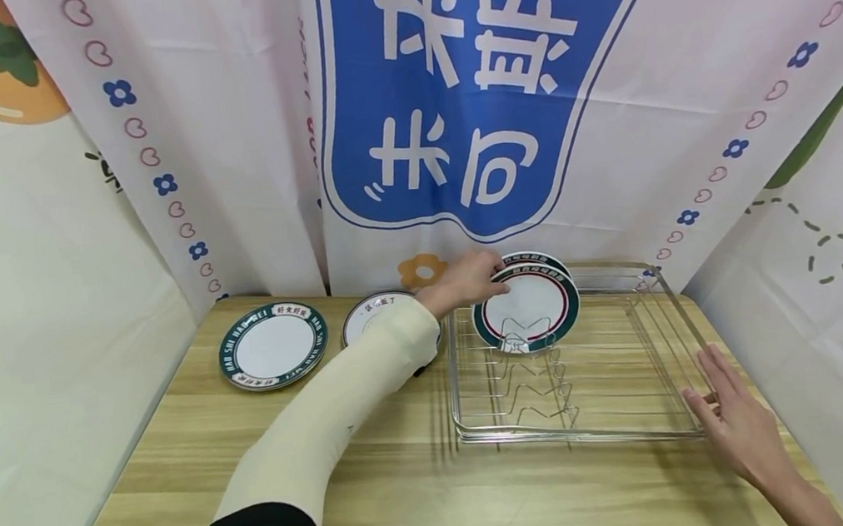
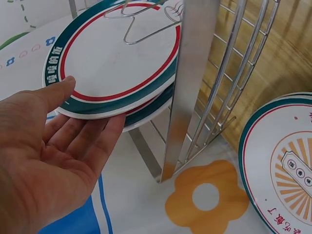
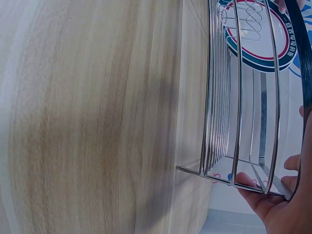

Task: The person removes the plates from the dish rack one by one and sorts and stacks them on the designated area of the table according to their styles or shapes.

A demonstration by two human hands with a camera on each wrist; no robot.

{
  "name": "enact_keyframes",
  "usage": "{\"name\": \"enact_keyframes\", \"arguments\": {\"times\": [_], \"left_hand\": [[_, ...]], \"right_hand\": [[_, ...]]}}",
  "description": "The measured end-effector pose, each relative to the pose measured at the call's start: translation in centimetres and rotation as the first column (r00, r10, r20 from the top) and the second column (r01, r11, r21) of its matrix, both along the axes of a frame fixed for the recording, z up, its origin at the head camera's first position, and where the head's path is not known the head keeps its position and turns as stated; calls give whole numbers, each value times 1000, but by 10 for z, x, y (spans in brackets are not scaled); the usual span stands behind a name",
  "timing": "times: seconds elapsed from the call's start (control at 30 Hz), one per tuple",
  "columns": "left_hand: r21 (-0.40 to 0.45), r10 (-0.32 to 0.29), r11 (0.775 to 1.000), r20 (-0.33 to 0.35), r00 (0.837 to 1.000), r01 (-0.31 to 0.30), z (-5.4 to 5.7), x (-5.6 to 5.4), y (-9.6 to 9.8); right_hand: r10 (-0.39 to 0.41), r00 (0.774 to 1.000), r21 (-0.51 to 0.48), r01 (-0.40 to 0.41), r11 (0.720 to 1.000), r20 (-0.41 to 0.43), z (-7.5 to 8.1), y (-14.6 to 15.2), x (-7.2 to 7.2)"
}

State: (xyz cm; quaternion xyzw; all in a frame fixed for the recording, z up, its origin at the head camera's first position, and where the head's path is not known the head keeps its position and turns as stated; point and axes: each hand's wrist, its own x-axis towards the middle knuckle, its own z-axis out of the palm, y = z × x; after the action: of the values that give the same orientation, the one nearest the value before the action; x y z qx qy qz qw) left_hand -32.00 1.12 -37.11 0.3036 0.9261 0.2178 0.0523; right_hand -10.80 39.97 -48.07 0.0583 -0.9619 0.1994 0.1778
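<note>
My left hand (image 1: pixel 463 283) is at the back left of a wire dish rack (image 1: pixel 594 434). It pinches the rim of a white plate (image 1: pixel 534 307) with a green band and red ring; the left wrist view shows the thumb on the plate's face (image 2: pixel 117 53) and the fingers behind. This plate stands upright among the wire dividers. Directly behind it stands a second green-rimmed plate (image 1: pixel 541 256), mostly covered. My right hand (image 1: pixel 744 427) holds the right side of the rack near its front corner, with fingers and thumb around the metal edge in the right wrist view.
Left of the rack lies a white plate (image 1: pixel 355 323) with a thin dark rim, partly covered by my left forearm. Farther left are stacked green-rimmed plates (image 1: pixel 278 348). A printed cloth (image 1: pixel 257 185) hangs behind the wooden table (image 1: pixel 382 500).
</note>
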Motion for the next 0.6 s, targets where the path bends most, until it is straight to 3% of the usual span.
{"name": "enact_keyframes", "arguments": {"times": [0.37, 0.6], "left_hand": [[-97, 10, 995, 85, 996, -2, -9, -9, 10], [-78, 37, 997, 103, 994, -29, -16, -13, 10]], "right_hand": [[-1, 1000, -2, 1, 1000, -5, -1, 2, 1], [4, 1000, -6, -4, 1000, -16, -1, 4, 0]]}}
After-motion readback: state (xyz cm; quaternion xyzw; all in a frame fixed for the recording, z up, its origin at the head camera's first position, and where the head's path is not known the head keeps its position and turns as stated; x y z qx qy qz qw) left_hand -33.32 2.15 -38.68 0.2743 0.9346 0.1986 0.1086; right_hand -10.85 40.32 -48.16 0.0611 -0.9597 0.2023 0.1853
